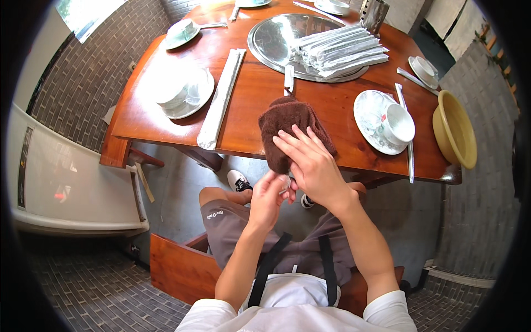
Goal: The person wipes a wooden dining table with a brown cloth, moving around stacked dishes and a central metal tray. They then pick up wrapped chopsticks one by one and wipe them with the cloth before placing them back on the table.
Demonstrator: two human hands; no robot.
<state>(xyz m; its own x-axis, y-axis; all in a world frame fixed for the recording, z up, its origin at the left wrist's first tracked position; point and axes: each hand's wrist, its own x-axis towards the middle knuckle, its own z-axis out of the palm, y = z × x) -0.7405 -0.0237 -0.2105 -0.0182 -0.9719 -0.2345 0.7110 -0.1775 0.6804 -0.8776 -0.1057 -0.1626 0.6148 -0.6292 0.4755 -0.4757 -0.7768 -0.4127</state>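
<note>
A folded brown towel (275, 124) lies at the table's near edge and partly hangs over it. My right hand (318, 169) rests on the towel, fingers stretched out across its near part. Just below the edge, my left hand (267, 196) is closed, its thumb and fingers pinched together close to my right thumb. Something small and shiny shows at its fingertips, too small to name. Behind the towel lies a narrow white paper-wrapped packet (289, 79), its far end against a round metal tray (271, 41).
Several white-wrapped packets (345, 50) are heaped on the tray. A long white packet (221, 99) and a plate with bowl (185, 97) are to the left. On the right are a film-covered plate (368, 119), a bowl (399, 126), a slim packet (410, 149) and a yellow basin (453, 130).
</note>
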